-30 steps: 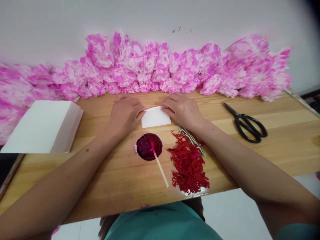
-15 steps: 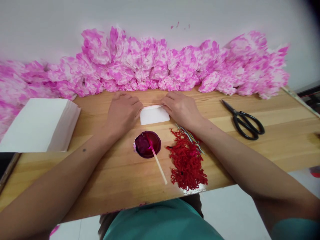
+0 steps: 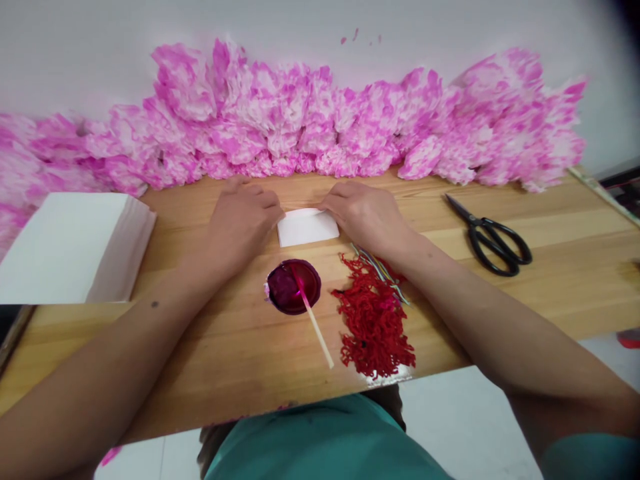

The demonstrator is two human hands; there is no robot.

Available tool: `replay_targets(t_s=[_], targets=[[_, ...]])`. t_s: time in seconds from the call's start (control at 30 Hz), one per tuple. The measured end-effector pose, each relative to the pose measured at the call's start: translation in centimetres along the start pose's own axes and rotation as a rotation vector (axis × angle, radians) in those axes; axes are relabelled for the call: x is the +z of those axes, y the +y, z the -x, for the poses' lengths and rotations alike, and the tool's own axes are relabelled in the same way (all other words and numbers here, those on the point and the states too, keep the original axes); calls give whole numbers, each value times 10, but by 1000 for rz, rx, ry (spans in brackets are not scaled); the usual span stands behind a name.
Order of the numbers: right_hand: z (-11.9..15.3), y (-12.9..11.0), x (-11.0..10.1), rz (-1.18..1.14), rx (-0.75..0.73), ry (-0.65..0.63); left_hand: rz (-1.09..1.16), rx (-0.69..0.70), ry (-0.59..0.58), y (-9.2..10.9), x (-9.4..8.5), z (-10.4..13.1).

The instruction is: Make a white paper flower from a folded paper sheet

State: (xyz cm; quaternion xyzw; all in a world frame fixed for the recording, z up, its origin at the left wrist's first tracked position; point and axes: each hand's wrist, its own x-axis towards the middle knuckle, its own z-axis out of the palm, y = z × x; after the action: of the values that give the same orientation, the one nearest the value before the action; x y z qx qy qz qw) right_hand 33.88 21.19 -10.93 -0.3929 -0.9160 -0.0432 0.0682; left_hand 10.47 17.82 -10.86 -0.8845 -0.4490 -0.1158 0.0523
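Between my hands a folded strip of white paper (image 3: 308, 229) lies on the wooden table. My left hand (image 3: 245, 217) is closed at its left end, fingers bent around the upper corner. At the right end my right hand (image 3: 363, 210) pinches the other upper corner. The thumbs are mostly hidden. Just below the paper is a small round dish of magenta dye (image 3: 286, 288), with a pale wooden stick (image 3: 319, 332) leaning out of it toward me. Near my right wrist lies a bundle of red yarn pieces (image 3: 375, 323), partly under the forearm at its top.
A thick stack of white paper (image 3: 65, 247) sits at the left of the table (image 3: 210, 367). Black-handled scissors (image 3: 493, 237) lie at the right, blades pointing away. Crumpled pink-and-white paper flowers (image 3: 300, 120) line the back against the wall.
The view has shifted slightly. Both hands keep hold of the paper's ends in nearly the same place; nothing has been let go or picked up.
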Motion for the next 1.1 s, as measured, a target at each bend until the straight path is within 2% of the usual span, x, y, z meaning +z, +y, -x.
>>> replay_targets(t_s=[0.1,0.23,0.4,0.6,0.77,0.9,1.1], targets=[[1,0,-2,27,-2,-26,-107,-18,-60,3,-3,-2],[2,2,0,30,-15,3,-125,-67,-132,7,-6,-4],[3,2,-1,-64,-3,48,-130,-24,-75,5,-3,-3],[0,-1,-5,-103,-119,32,-153,-9,-92,4,-2,-2],[-3,3,-1,-37,-103,-5,-63,-46,-83,4,-3,-3],[-2,2,-2,-66,-79,-7,10,-34,-30,2,0,-2],[-3,-2,-3,-107,2,6,-9,-15,-17,1,1,-1]])
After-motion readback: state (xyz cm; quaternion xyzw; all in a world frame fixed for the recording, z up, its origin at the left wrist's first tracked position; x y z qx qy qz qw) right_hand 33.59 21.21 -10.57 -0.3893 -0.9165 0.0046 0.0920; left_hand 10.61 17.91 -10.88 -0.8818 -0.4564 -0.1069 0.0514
